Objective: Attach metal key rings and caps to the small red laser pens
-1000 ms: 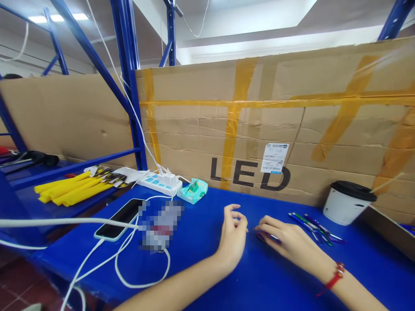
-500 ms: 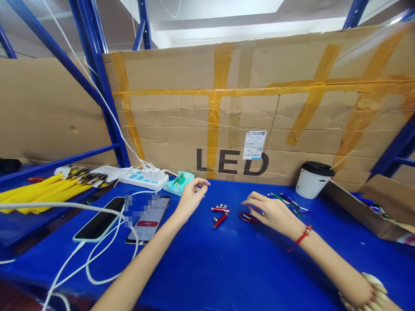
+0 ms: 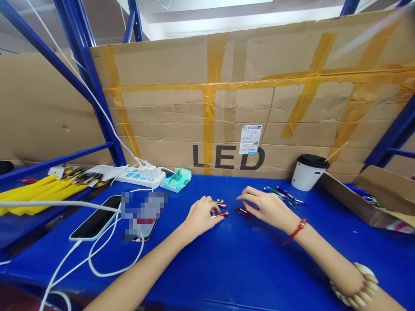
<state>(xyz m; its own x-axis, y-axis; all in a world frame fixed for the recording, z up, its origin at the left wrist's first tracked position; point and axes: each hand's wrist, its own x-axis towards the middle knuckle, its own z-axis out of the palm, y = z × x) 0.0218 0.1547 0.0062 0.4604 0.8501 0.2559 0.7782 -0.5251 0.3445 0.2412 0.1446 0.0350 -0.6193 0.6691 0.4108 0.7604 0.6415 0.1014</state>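
My left hand [image 3: 201,214] rests on the blue table [image 3: 246,263] with its fingers curled round a small red tube [image 3: 220,214]. Just behind it lie another red piece and a few small silver button cells [image 3: 220,201]. My right hand [image 3: 267,207] lies palm down to the right, fingers bent over a red carabiner clip [image 3: 241,211] and touching it. A red string bracelet circles the right wrist.
Several coloured pens [image 3: 285,195] lie beside a white cup with a black lid [image 3: 308,172]. A cardboard box [image 3: 372,198] sits at right. Two phones [image 3: 97,217], white cables, a power strip [image 3: 139,175] and a teal packet [image 3: 177,179] are at left. A cardboard wall stands behind.
My left hand came down from near the teal packet and closed on the red tube. My right hand stayed over the red clip. The view shifted slightly left.
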